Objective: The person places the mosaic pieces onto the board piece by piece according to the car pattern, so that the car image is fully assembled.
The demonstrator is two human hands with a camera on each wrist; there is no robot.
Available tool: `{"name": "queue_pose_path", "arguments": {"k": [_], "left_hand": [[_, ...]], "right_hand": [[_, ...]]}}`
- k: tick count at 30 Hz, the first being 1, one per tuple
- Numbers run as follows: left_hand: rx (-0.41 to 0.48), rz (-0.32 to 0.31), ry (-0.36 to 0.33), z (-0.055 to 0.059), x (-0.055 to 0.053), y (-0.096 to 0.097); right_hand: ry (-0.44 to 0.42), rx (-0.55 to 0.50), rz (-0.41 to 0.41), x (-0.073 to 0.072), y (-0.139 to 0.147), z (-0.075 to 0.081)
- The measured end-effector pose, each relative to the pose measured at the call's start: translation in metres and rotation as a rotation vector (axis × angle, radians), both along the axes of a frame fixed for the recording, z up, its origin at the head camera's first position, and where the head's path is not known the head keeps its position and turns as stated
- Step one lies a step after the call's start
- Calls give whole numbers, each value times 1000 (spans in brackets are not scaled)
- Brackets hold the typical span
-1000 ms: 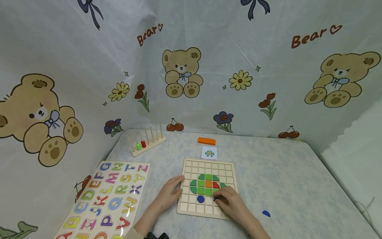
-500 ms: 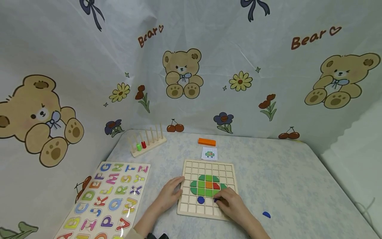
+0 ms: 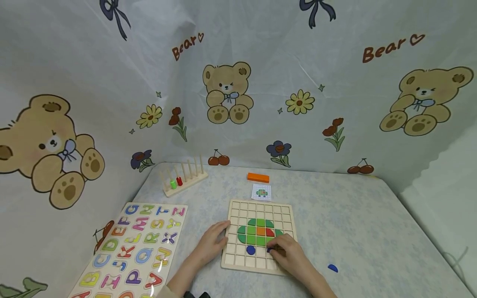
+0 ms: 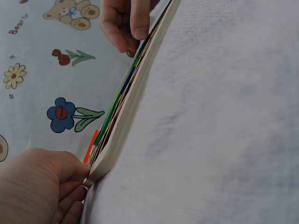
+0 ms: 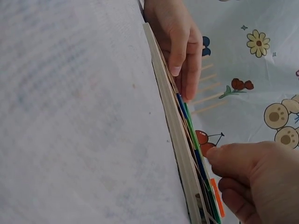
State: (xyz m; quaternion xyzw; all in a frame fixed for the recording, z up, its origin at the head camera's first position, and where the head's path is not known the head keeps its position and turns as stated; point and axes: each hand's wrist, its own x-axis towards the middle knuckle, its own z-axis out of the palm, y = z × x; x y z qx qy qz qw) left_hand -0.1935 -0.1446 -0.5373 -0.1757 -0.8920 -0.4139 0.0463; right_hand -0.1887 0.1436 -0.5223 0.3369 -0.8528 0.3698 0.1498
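Note:
A wooden grid board (image 3: pixel 235 262) lies on the table with green, orange and red pieces forming a domed shape. Below them sits a round blue shape (image 3: pixel 251 250). My left hand (image 3: pixel 213 240) rests at the board's left edge, fingers fairly straight and touching the rim; the left wrist view shows its fingertips right at the board's corner. Over the lower right of the grid, my right hand (image 3: pixel 290 253) pinches a small blue piece (image 3: pixel 268 250), mostly hidden by the fingertips. A blue half-circle piece (image 3: pixel 333 268) lies loose on the table to the right.
Beyond the board lie a picture card (image 3: pixel 261 192) and an orange block (image 3: pixel 258 177). A peg stand (image 3: pixel 190 181) with green and red beads stands at the back left. An alphabet board (image 3: pixel 149 225) lies at the left. A bear-print cloth hangs behind.
The view has shifted very slightly. Both hands keep their places at the board, and the pieces lie as before.

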Motion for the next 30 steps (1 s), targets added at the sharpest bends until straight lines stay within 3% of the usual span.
{"name": "queue_pose_path", "arguments": {"k": [6,14,23,30], "left_hand": [[7,-11,-11,-1,1,1],[0,-12,-14,-3,-2,0],[-5,-3,7,-1,-2,-3],[11,-18,-24,-2,-3,-2]], "right_hand": [[-118,-5,-59,3,14,21],[-95,86,-297,9,62,50],[-277,152,-498,32,115,48],[-490,186,-539,42,133,38]]}}
